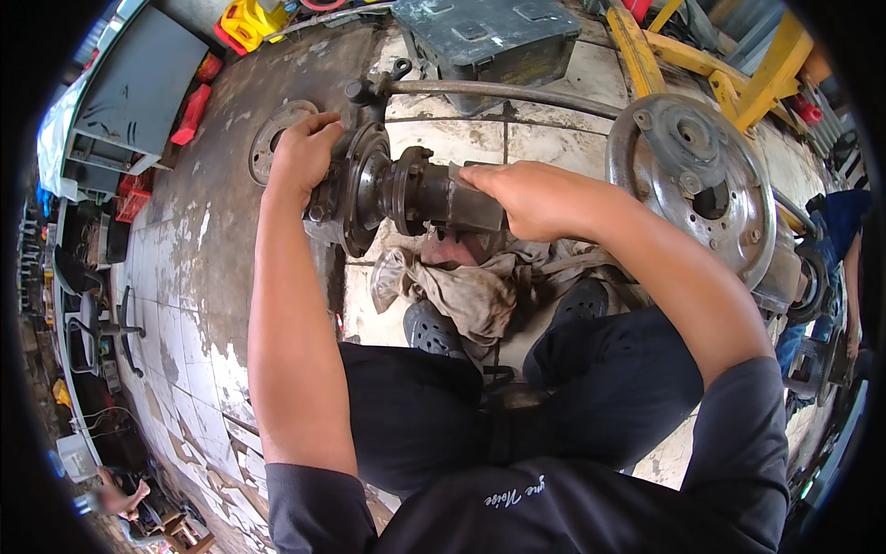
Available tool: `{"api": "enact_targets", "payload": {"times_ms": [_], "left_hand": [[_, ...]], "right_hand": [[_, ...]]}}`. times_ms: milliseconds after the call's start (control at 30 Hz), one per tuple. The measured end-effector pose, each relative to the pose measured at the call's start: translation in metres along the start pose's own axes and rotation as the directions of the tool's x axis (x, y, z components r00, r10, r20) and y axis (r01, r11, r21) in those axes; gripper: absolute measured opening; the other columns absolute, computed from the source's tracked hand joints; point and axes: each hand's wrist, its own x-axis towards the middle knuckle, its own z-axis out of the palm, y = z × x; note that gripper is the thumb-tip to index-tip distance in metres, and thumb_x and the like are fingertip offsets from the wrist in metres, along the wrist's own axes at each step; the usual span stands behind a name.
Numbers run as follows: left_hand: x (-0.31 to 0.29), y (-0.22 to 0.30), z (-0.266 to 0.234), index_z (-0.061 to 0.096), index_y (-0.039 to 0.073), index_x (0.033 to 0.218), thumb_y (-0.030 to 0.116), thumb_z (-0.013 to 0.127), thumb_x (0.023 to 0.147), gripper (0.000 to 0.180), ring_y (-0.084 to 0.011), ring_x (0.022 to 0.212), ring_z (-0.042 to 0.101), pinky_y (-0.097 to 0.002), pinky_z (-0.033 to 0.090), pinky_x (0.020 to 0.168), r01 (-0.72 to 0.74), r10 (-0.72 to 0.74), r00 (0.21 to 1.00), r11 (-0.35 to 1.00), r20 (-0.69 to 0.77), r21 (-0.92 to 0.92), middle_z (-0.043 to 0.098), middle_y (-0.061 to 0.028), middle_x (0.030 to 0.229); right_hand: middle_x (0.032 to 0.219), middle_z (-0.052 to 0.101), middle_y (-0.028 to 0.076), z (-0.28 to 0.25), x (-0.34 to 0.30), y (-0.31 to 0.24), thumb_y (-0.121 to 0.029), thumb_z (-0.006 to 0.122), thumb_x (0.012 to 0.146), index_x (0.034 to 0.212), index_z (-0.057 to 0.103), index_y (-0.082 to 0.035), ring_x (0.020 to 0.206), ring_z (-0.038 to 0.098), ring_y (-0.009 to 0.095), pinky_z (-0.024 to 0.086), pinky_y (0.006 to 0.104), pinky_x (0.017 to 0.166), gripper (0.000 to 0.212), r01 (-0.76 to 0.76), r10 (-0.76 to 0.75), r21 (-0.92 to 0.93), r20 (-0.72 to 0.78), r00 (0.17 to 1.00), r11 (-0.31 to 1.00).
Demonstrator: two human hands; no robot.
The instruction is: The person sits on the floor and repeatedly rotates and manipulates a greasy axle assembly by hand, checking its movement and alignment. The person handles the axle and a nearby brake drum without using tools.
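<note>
A greasy dark axle housing point(452, 202) lies across in front of my knees, with a round bolted flange point(411, 192) partway along it. My left hand point(305, 159) is closed over the top of the steering knuckle point(355, 205) at its left end, fingers curled. Beyond that hand shows part of a round hub plate point(263, 148). My right hand point(544, 198) lies on the axle tube, thumb and fingers pressed together on a small grey flat piece point(464, 177) whose kind is unclear.
A steel rod point(503, 90) runs behind the axle to a large brake drum or backing plate point(701, 175) at right. Crumpled rags point(471, 294) lie between my feet. Further back are a dark lidded box point(489, 42) and a yellow frame point(706, 60). Another person's arm point(851, 295) shows far right.
</note>
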Motion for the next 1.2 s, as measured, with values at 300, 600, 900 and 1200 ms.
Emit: {"api": "enact_targets", "payload": {"times_ms": [300, 600, 900, 1200], "left_hand": [[0.002, -0.004, 0.0, 0.069, 0.005, 0.125, 0.027, 0.065, 0.089, 0.042, -0.0262, 0.115, 0.063, -0.0351, 0.046, 0.099, -0.006, 0.006, 1.0, 1.0, 0.006, -0.012, 0.069, -0.0175, 0.122], [0.002, -0.005, 0.001, 0.069, 0.005, 0.125, 0.027, 0.065, 0.09, 0.042, -0.0252, 0.114, 0.064, -0.0347, 0.046, 0.098, -0.012, 0.013, 1.0, 0.999, 0.013, -0.037, 0.069, -0.0176, 0.121], [0.0, -0.004, 0.001, 0.069, 0.004, 0.126, 0.025, 0.065, 0.09, 0.042, -0.0254, 0.112, 0.064, -0.0343, 0.046, 0.098, -0.023, 0.023, 1.0, 1.0, 0.006, -0.02, 0.069, -0.0178, 0.121], [0.0, -0.002, 0.002, 0.068, 0.004, 0.126, 0.027, 0.064, 0.09, 0.042, -0.0257, 0.114, 0.063, -0.0346, 0.045, 0.099, -0.004, 0.005, 1.0, 0.998, 0.023, -0.058, 0.069, -0.0179, 0.123]], "right_hand": [[0.137, 0.055, 0.028, 0.004, 0.001, 0.004, 0.009, 0.051, 0.079, 0.147, 0.039, 0.005, 0.123, 0.057, 0.04, 0.048, 0.0444, 0.101, 0.07, 0.043, -0.043, -0.006, -0.043, 0.998, 0.999], [0.135, 0.057, 0.027, 0.008, 0.01, 0.013, 0.008, 0.052, 0.08, 0.146, 0.04, 0.004, 0.121, 0.058, 0.04, 0.048, 0.0447, 0.101, 0.068, -0.02, 0.019, -0.037, -0.035, 0.999, 0.999], [0.142, 0.052, 0.026, 0.012, 0.017, 0.019, 0.009, 0.049, 0.08, 0.145, 0.042, 0.006, 0.126, 0.055, 0.039, 0.046, 0.043, 0.105, 0.065, -0.041, 0.039, -0.063, -0.031, 0.999, 0.997], [0.134, 0.057, 0.027, 0.017, 0.018, 0.022, 0.006, 0.051, 0.081, 0.142, 0.044, 0.006, 0.12, 0.058, 0.041, 0.047, 0.0455, 0.101, 0.061, -0.018, 0.014, -0.056, -0.081, 0.997, 0.998]]}}
